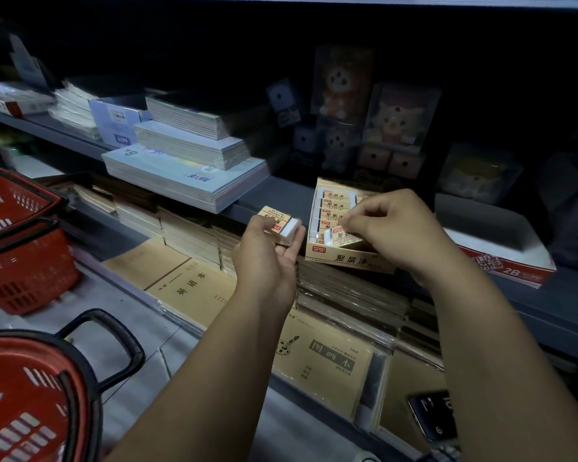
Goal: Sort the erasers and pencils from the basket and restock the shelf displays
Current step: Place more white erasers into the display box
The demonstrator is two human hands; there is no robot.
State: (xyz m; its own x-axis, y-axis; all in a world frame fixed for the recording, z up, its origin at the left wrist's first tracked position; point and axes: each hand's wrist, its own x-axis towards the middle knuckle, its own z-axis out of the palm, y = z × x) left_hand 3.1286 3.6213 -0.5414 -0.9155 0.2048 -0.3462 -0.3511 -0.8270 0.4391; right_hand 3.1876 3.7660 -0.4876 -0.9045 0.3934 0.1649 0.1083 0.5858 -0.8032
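Observation:
A cream eraser display box (347, 258) sits on the grey shelf edge, with rows of sleeved erasers inside. My right hand (391, 225) reaches into its front row and pinches one eraser (339, 235) by its sleeve. To the left of the box, my left hand (267, 251) is palm up and holds a sleeved eraser (282, 223) with its white end showing; my thumb rests on top. A red basket (30, 395) with a black handle is at the lower left; what lies in it is hidden.
A second red basket (20, 241) stands behind the first. Stacks of notebooks (187, 161) fill the shelf to the left, brown exercise books (194, 288) the tier below. A red and white 2B box (508, 258) sits right of the eraser box. Boxed plush toys (391, 121) stand behind.

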